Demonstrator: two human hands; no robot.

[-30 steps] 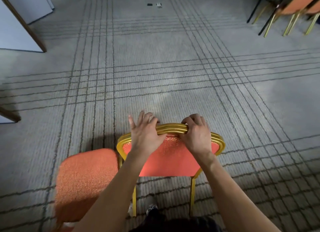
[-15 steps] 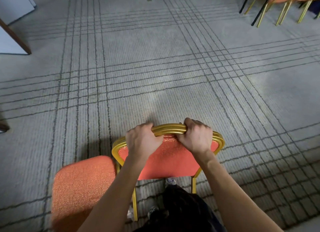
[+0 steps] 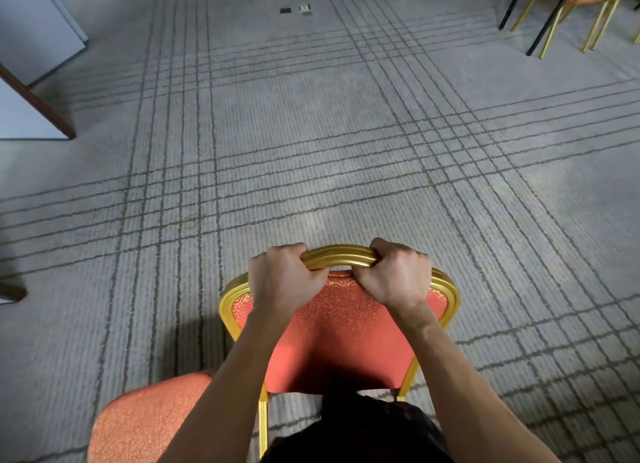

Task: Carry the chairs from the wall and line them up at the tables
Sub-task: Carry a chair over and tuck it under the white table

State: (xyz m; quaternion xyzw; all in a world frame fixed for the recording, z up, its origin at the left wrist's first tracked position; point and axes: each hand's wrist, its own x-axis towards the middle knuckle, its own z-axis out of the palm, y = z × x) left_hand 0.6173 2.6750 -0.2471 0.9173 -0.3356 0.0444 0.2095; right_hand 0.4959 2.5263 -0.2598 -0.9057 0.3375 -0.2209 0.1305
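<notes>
A banquet chair [image 3: 341, 338] with an orange padded back and a gold metal frame is right in front of me, low in the head view. My left hand [image 3: 282, 277] grips the left part of its curved top rail. My right hand [image 3: 394, 275] grips the right part of the same rail. Its orange seat [image 3: 145, 424] shows at the lower left, and its gold legs drop out of sight behind my dark trousers.
Grey carpet [image 3: 329, 144] with dark crossing lines stretches ahead. More gold-legged orange chairs [image 3: 595, 9] and black table legs stand at the far right. White panels with a brown wooden edge [image 3: 31, 92] stand at the left. A floor socket [image 3: 304, 9] lies far ahead.
My left hand's fingers, spread over the rail a second ago, have curled round it. The view has shifted as I move over the carpet with the chair.
</notes>
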